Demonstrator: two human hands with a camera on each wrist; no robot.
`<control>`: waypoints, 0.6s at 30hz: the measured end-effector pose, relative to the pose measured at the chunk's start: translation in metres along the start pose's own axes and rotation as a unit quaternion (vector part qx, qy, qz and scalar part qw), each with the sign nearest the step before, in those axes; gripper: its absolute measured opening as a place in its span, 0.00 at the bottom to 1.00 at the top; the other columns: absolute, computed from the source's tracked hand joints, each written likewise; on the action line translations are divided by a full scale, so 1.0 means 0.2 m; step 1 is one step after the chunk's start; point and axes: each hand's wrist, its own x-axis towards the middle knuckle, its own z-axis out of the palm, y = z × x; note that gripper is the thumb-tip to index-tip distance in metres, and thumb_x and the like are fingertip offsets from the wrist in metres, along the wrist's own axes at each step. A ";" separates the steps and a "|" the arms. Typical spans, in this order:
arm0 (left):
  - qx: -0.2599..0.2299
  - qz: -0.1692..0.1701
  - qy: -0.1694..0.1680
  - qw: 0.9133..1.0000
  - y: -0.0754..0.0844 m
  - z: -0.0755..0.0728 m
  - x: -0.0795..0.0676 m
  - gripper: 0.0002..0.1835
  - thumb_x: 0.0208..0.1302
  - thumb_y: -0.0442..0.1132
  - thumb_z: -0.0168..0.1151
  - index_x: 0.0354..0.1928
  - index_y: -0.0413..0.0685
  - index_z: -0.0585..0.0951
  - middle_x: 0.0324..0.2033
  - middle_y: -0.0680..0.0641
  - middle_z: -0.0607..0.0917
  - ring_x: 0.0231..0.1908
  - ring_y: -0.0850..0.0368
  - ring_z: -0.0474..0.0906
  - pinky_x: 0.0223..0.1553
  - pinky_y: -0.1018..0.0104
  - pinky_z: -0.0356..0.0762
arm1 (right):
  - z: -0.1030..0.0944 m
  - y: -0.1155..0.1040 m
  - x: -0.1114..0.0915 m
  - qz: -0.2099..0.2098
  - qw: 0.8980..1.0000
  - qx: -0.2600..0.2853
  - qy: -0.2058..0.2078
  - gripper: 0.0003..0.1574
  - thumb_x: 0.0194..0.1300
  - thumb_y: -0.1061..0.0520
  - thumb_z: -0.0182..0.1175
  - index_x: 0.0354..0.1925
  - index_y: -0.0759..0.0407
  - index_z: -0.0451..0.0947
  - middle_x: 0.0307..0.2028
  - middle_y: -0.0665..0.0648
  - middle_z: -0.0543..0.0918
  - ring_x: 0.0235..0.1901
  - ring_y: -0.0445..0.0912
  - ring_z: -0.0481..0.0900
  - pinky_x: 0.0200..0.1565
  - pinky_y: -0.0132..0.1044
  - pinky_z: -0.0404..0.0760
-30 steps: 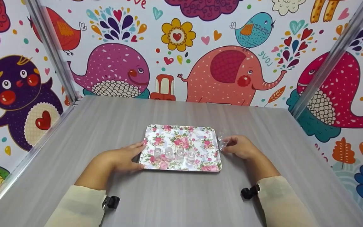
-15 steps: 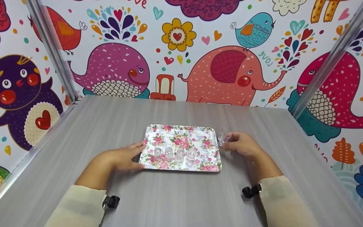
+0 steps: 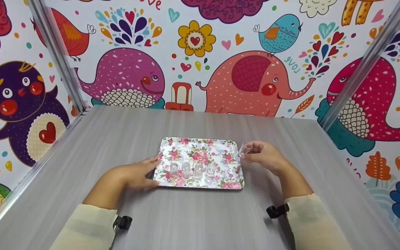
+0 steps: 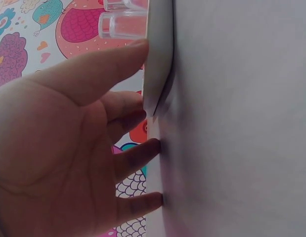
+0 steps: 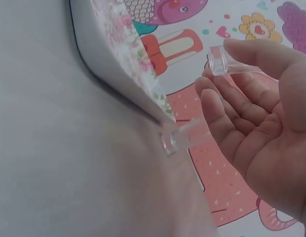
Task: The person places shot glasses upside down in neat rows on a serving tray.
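A floral tray (image 3: 217, 147) lies on the table. Several small clear shot glasses (image 3: 186, 170) stand in a row along its near side. My left hand (image 3: 135, 175) rests at the tray's left edge; in the left wrist view its thumb touches the rim (image 4: 160, 54) and the fingers reach out fairly straight. Just off the tray's right edge, my right hand (image 3: 264, 158) pinches a clear shot glass (image 3: 245, 149) between thumb and fingers. In the right wrist view this held glass (image 5: 219, 60) is raised, while a second clear glass (image 5: 170, 142) stands on the table by the tray corner.
The grey wood-grain table (image 3: 200, 218) runs back to a wall (image 3: 193, 76) covered with cartoon animals. Metal posts (image 3: 59, 59) rise at the rear corners. A small black camera (image 3: 123, 222) sits at each wrist.
My right hand has lifted slightly away from the table toward the tray's upper right, bringing up and turning the pinched glass. The left hand and the tray stay in place.
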 end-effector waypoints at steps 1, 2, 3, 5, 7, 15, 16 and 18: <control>0.000 0.000 0.000 1.000 0.00 0.00 0.00 0.48 0.75 0.52 0.67 0.85 0.42 0.55 0.87 0.42 0.51 0.85 0.33 0.48 0.84 0.34 0.50 | 0.00 -0.01 0.00 -0.003 1.000 0.000 -0.002 0.21 0.65 0.61 0.73 0.54 0.68 0.82 0.40 0.52 0.88 0.44 0.47 0.85 0.54 0.43 0.91; 0.000 -0.001 0.000 1.000 0.00 0.00 0.00 0.48 0.75 0.52 0.67 0.85 0.42 0.55 0.87 0.42 0.51 0.85 0.33 0.48 0.84 0.34 0.50 | 0.01 -0.02 0.00 -0.007 1.000 -0.001 -0.003 0.22 0.65 0.60 0.73 0.54 0.68 0.82 0.41 0.52 0.87 0.44 0.48 0.85 0.53 0.43 0.91; 0.000 -0.001 0.001 1.000 0.00 0.00 0.00 0.48 0.75 0.52 0.67 0.85 0.42 0.55 0.87 0.42 0.51 0.85 0.33 0.48 0.84 0.34 0.50 | 0.01 -0.03 -0.01 -0.009 1.000 -0.001 -0.001 0.22 0.65 0.60 0.73 0.55 0.67 0.82 0.41 0.53 0.87 0.44 0.48 0.85 0.53 0.44 0.91; 0.000 -0.003 0.000 1.000 0.01 0.00 0.00 0.48 0.75 0.52 0.67 0.86 0.42 0.55 0.87 0.42 0.51 0.85 0.33 0.48 0.84 0.34 0.50 | 0.02 -0.05 -0.01 -0.017 1.000 -0.008 -0.001 0.23 0.65 0.59 0.74 0.55 0.65 0.83 0.41 0.54 0.87 0.44 0.49 0.84 0.54 0.45 0.90; 0.001 -0.004 -0.002 1.000 0.01 0.00 0.00 0.48 0.75 0.52 0.67 0.86 0.43 0.55 0.87 0.42 0.51 0.85 0.32 0.48 0.84 0.34 0.50 | 0.03 -0.07 -0.02 -0.022 1.000 -0.015 -0.004 0.22 0.65 0.58 0.74 0.56 0.62 0.84 0.42 0.54 0.87 0.45 0.49 0.84 0.53 0.43 0.90; 0.003 -0.003 -0.004 1.000 0.01 -0.01 -0.01 0.48 0.75 0.53 0.67 0.86 0.43 0.55 0.87 0.43 0.51 0.85 0.33 0.48 0.84 0.34 0.51 | 0.07 -0.15 -0.06 -0.051 0.998 0.000 -0.024 0.21 0.65 0.58 0.75 0.54 0.62 0.84 0.43 0.54 0.89 0.47 0.50 0.87 0.51 0.34 0.90; 0.003 -0.004 -0.004 1.000 0.01 -0.01 -0.01 0.48 0.75 0.53 0.67 0.86 0.43 0.55 0.87 0.43 0.51 0.85 0.33 0.48 0.84 0.34 0.51 | 0.08 -0.16 -0.06 -0.057 0.998 0.004 -0.028 0.20 0.66 0.58 0.75 0.54 0.62 0.83 0.43 0.53 0.89 0.46 0.49 0.87 0.51 0.34 0.90; 0.002 -0.005 -0.004 1.000 0.01 -0.01 -0.01 0.48 0.75 0.53 0.67 0.86 0.43 0.55 0.87 0.43 0.51 0.85 0.33 0.48 0.84 0.34 0.51 | 0.09 -0.17 -0.07 -0.071 0.997 0.010 -0.038 0.20 0.66 0.59 0.74 0.54 0.64 0.83 0.42 0.53 0.89 0.44 0.47 0.88 0.51 0.33 0.90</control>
